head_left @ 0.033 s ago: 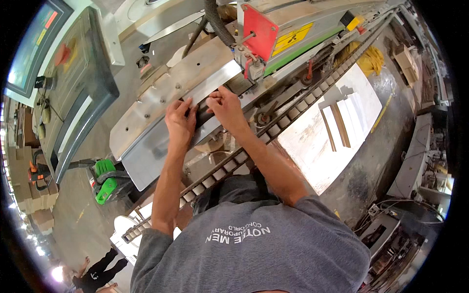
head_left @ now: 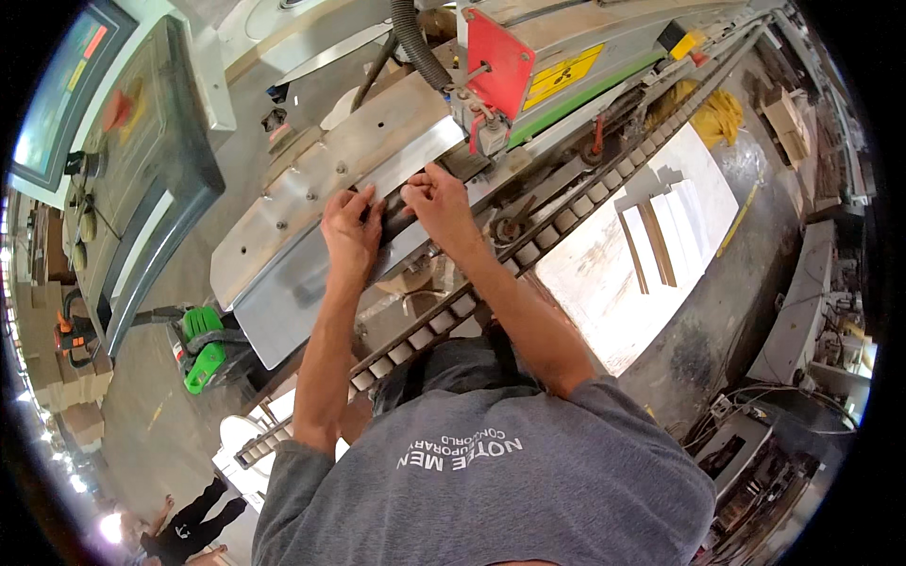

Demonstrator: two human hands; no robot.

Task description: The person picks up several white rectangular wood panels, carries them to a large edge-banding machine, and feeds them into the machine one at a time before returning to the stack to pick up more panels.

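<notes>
Both hands work close together over a dark slot (head_left: 398, 226) in the metal bed of a machine. My left hand (head_left: 349, 231) has its fingers curled and the thumb brought toward them at the slot's left part. Beside it, my right hand (head_left: 440, 206) is closed, thumb and fingertips pinched together. Whatever the fingertips hold is too small or too hidden to name. Along the slot's far side runs a long metal plate (head_left: 311, 179) with bolts and holes. A smooth grey metal plate (head_left: 283, 302) slopes down at the left hand's side.
A red metal guard (head_left: 500, 61) and a ribbed hose (head_left: 415, 47) stand beyond my right hand. A track of pale pads (head_left: 528, 253) crosses between me and the slot. White panel strips (head_left: 675, 226) lie on a white board at right. A control panel (head_left: 142, 141) hangs at left.
</notes>
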